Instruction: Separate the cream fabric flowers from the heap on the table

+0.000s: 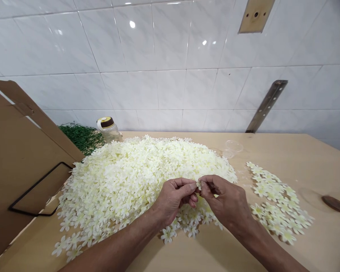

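A small pale flower (198, 184) is pinched between the fingertips of both hands, and only a bit of it shows. My left hand (177, 198) is closed on its left side, thumb against forefinger. From the right, my right hand (225, 198) closes on it in the same way. Both hands are over the front edge of a large heap of white-and-yellow artificial flowers (136, 170). To the right of my right hand lies a smaller, flatter group of the same flowers (277, 204).
A cardboard box (25, 162) stands at the left with a black wire frame (34, 213) by it. Behind the heap are green artificial stems (81, 136) and a brown-capped bottle (110, 130). A clear plastic piece (234, 146) and a brown oval object (336, 204) lie on the table (308, 166).
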### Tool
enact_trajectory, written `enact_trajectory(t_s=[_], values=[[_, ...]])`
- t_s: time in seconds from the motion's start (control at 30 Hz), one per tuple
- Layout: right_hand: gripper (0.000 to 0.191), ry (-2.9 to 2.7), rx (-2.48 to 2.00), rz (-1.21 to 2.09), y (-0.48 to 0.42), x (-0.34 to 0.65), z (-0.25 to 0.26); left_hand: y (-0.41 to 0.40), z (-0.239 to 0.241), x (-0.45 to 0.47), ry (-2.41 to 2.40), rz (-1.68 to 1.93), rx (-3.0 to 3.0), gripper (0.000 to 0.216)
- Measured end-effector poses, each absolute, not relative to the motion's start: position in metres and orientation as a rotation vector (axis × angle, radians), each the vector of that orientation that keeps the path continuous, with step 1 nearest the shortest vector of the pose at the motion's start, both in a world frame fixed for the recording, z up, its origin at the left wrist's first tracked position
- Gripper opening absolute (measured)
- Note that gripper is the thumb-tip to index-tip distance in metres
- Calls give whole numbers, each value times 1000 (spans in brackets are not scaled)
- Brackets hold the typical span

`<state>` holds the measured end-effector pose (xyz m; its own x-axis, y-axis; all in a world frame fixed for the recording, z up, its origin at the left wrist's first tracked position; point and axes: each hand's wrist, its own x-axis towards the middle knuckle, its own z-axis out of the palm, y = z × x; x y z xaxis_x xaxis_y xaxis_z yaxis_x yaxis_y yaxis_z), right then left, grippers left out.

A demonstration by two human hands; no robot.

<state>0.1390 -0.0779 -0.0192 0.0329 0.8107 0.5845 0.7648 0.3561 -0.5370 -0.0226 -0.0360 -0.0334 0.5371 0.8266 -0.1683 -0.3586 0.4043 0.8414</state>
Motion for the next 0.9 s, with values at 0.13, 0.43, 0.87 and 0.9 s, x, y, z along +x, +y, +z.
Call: enact_trajectory(t_s=[0.13, 0.43, 0.87, 0.9], values=[[17, -1680, -1476, 225, -76, 141, -23, -36, -33, -23, 627, 818, 829, 27], [21, -1649, -1440, 319, -79, 140, -22, -37, -35, -23, 702, 840, 973, 29], [35, -1037, -1155, 1276, -70, 150, -13, -27, -29, -27, 677, 866, 731, 25], [35, -1048, -1170, 1260, -71, 150, -14, -26, -28, -28, 672, 871, 719, 25]])
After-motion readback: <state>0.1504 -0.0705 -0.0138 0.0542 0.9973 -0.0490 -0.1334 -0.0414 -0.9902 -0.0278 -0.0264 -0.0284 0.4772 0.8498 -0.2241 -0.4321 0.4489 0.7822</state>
